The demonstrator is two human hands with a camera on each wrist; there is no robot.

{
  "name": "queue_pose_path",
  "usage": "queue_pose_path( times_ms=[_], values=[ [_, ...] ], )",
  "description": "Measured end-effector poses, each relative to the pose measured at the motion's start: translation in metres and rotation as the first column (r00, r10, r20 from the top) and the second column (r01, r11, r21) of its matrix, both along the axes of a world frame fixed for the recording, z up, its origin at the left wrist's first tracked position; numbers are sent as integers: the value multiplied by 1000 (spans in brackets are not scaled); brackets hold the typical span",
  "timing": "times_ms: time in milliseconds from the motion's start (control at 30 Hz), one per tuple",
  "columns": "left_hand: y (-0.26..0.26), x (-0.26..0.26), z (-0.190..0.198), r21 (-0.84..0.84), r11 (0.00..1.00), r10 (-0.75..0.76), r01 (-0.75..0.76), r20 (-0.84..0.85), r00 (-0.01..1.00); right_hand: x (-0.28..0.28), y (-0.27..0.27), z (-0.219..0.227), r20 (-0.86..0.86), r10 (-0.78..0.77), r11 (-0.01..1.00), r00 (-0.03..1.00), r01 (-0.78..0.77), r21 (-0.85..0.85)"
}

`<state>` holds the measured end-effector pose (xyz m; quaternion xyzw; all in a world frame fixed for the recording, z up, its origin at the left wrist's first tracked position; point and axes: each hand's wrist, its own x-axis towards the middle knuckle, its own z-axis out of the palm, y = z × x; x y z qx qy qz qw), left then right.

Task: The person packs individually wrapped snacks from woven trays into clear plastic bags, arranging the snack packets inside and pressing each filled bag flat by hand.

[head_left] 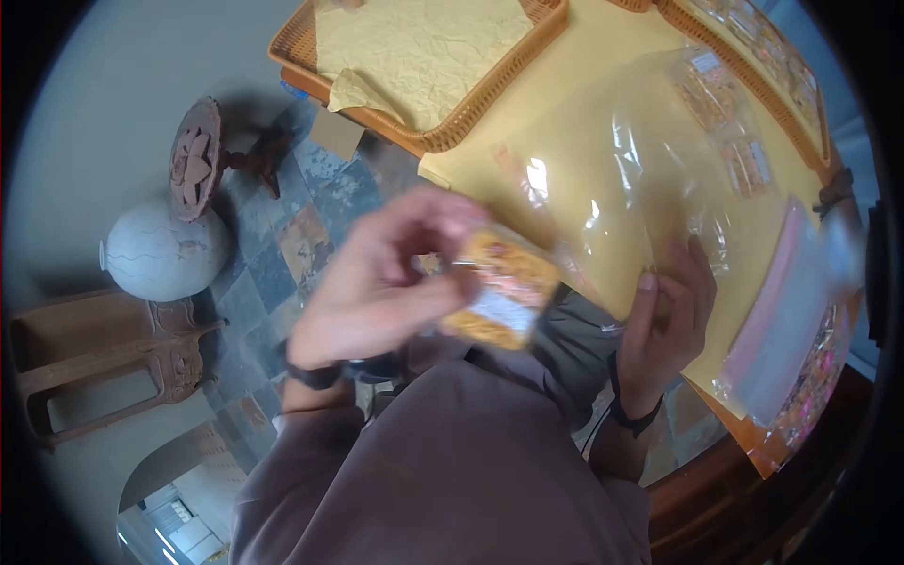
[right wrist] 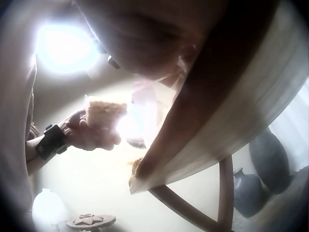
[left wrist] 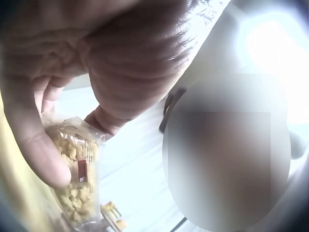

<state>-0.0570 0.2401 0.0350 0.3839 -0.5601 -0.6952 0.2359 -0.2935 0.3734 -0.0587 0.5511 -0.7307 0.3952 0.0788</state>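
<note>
Presently, the left hand (head_left: pixel 367 278) pinches a wrapped snack packet (head_left: pixel 506 292) in the air, near a large clear bag (head_left: pixel 617 202) on the yellow surface (head_left: pixel 598 38), and the right hand (head_left: pixel 667 325) holds this bag's edge.

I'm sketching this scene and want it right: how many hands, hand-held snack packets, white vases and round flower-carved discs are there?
Hands: 2 (left hand, right hand)
Hand-held snack packets: 1
White vases: 1
Round flower-carved discs: 1
Total: 5
</note>
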Motion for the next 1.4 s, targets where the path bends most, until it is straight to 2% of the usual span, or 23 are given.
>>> queue_pose_path(
  times_ms=[33,67,133,167,233,267,333,367,433,567,633,667,733,867,933,967,1033,1167,1233,1267,1333,1367,1400],
  values=[
    [2,-11,-13,37,997,-75,74,27,997,0,1,2,60,4,999,998,-1,-40],
    [3,-30,-15,-28,991,-125,129,103,987,-1,2,4,118,5,997,993,5,-83],
    [-2,-60,-21,-287,925,-145,249,340,929,-3,5,6,130,-1,993,992,17,-118],
    [-2,-73,-23,-295,919,-161,262,326,932,-4,6,5,158,15,988,987,10,-152],
    [1,-96,-26,-165,970,-141,180,224,964,-5,6,1,151,13,977,988,20,-213],
    [5,-105,-30,-168,966,-157,195,215,964,-5,7,-1,155,33,963,987,11,-269],
    [7,-123,-45,-136,982,-125,127,20,992,-4,9,-5,146,2,957,989,41,-286],
    [7,-132,-52,-144,980,-141,141,10,990,-4,10,-7,132,5,953,991,35,-301],
    [4,-150,-63,56,992,-95,109,-213,972,-4,13,-10,118,11,955,993,24,-294],
    [-3,-184,-51,77,988,-116,134,-203,972,-2,14,-3,56,15,964,998,0,-267],
    [-3,-203,-59,90,986,-92,143,-426,900,0,13,-6,114,32,954,993,4,-299],
    [-4,-212,-62,90,985,-95,147,-427,899,0,13,-7,113,28,954,993,7,-299],
    [-6,-225,-66,135,990,-3,49,-320,948,0,13,-7,114,19,954,993,16,-298],
    [-9,-233,-73,191,970,-101,149,-240,965,0,13,-3,77,1,960,997,20,-280],
    [-14,-241,-71,176,955,-171,239,-334,927,0,13,-3,76,19,962,997,3,-272],
    [-13,-245,-70,178,955,-168,237,-333,928,-1,13,-4,77,21,963,997,1,-271],
    [-10,-254,-70,13,975,-204,221,-342,917,-2,13,-5,90,35,958,995,-8,-285],
    [-12,-255,-93,29,970,-214,242,-373,903,-3,14,-2,112,29,962,993,3,-274],
    [-14,-250,-97,65,998,16,11,-392,920,-3,13,-1,145,47,958,988,-3,-288],
    [-15,-251,-95,67,998,16,11,-389,921,-2,13,-1,149,46,958,988,-1,-286],
    [-20,-253,-89,-23,994,91,-106,-352,932,-2,12,0,150,62,960,987,-18,-280],
    [-22,-257,-93,-21,994,96,-110,-352,931,-2,13,1,150,66,960,987,-22,-278],
    [-23,-262,-97,-92,991,65,-94,-281,957,-3,13,1,149,70,964,986,-29,-264]
  ],
)
